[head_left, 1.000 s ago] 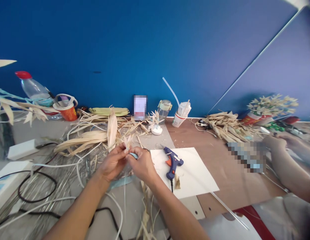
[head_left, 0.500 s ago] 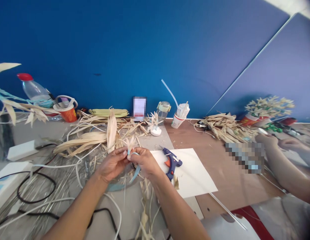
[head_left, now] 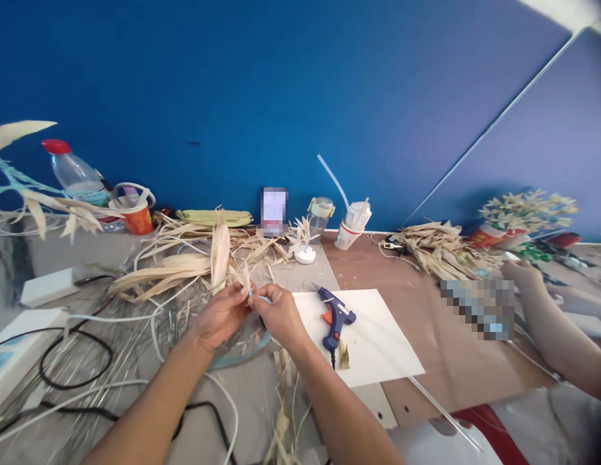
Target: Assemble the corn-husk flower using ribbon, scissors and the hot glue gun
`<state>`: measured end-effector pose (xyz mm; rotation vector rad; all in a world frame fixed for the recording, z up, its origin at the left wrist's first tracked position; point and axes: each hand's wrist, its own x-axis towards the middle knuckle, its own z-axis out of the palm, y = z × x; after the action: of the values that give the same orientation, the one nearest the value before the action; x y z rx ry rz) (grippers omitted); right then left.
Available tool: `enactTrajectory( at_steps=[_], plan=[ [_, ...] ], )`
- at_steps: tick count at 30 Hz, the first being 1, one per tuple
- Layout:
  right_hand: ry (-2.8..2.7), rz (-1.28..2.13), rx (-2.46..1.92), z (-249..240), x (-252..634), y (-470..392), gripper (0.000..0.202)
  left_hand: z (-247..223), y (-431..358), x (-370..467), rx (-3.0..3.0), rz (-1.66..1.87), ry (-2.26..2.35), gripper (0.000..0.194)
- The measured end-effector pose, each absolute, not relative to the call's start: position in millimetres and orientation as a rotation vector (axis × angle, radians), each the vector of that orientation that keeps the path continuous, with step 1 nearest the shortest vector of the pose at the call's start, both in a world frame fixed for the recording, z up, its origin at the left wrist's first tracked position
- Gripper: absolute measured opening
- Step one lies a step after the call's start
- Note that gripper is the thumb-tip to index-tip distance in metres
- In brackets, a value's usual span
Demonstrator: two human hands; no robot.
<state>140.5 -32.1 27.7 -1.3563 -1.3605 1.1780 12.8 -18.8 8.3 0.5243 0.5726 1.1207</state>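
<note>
Husk flower [head_left: 243, 278] up above the table [head_left: 426, 329], petals spread toward the far edge, and the left hand [head_left: 223, 314] has it pinched at the base! Right alongside, the right hand [head_left: 280, 311] grips blue tape [head_left: 254, 354], the strip curving down toward the near edge. Just to the right, the glue gun [head_left: 337, 316] lies on white paper [head_left: 385, 342]; a capped bottle [head_left: 75, 171] leans by the far left corner.
</note>
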Motion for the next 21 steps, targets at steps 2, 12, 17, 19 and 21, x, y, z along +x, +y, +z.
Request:
enactTrajectory(
  at_steps=[2,12,17,19,21],
  plan=[
    [-1.452,1.047,-1.422,27,141,-33,0.009,9,-19,15,0.505,1.142,0.592,0.009],
    [-1.562,0.892,-1.535,24,140,-34,0.011,16,-20,22,0.548,1.188,0.725,0.015],
    [-1.424,1.192,-1.374,27,143,-33,0.012,16,-19,15,0.554,1.100,0.656,0.014],
    [-1.300,1.378,-1.283,27,145,-32,0.009,16,-19,12,0.543,1.084,0.570,0.016],
    [-1.247,1.437,-1.213,28,146,-31,0.011,15,-20,10,0.539,1.065,0.545,0.017]
  ],
)
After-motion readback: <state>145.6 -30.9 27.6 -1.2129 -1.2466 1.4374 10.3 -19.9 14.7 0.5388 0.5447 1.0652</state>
